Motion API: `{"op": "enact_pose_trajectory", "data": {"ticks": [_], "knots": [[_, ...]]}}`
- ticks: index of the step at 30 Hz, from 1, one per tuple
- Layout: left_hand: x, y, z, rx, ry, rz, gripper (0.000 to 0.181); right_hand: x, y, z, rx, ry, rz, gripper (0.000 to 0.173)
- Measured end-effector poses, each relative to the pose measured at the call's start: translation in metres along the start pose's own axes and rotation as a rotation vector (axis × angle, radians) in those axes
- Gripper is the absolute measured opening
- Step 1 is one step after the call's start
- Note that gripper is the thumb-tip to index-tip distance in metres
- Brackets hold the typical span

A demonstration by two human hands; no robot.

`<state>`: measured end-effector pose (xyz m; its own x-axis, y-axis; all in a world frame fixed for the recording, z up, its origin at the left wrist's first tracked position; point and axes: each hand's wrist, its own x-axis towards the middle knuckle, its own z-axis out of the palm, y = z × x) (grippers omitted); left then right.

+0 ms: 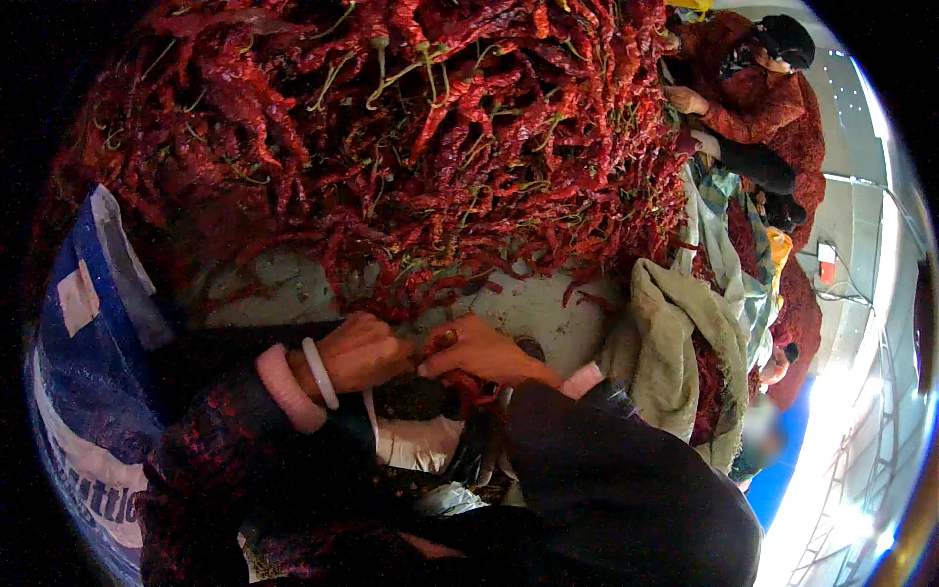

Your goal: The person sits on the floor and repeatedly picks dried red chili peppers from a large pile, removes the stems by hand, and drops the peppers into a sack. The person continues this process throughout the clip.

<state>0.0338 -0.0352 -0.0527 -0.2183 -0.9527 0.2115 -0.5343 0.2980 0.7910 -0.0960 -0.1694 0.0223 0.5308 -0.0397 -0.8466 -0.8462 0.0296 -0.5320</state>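
My left hand (370, 354), a white bangle on its wrist, has its fingers curled and meets my right fingertips over my lap. Whether it pinches anything is hidden. My right hand (477, 351) is closed around some dried red chillies (473, 392), which show below its palm. A bit of red also shows between the two hands. Just beyond them rises a large heap of wrinkled dried red chillies (469, 147), many with pale green-yellow stems. Loose chillies (440, 290) from its near edge lie scattered on the grey floor (543, 308).
On my left stands a blue and white woven sack (103, 367) bearing print. An open pale burlap sack (667, 345) with chillies inside is at my right. Farther right, a person (748, 88) sits reaching into the heap, with more chilli piles (803, 301) behind.
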Motion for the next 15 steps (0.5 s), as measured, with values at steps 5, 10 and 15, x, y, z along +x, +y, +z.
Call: {"op": "enact_pose_trajectory", "data": {"ticks": [5, 10, 15], "knots": [[0.0, 0.006, 0.002, 0.051, -0.042, -0.018, 0.015, 0.001, -0.002, 0.006, -0.334, 0.04, -0.142, 0.025], [-0.001, 0.005, 0.007, 0.07, -0.15, -0.132, 0.009, 0.009, -0.001, 0.011, -0.516, 0.112, -0.253, 0.029], [0.004, 0.012, 0.002, 0.052, -0.116, -0.29, 0.01, 0.019, 0.006, 0.019, -0.828, 0.26, -0.349, 0.027]]}}
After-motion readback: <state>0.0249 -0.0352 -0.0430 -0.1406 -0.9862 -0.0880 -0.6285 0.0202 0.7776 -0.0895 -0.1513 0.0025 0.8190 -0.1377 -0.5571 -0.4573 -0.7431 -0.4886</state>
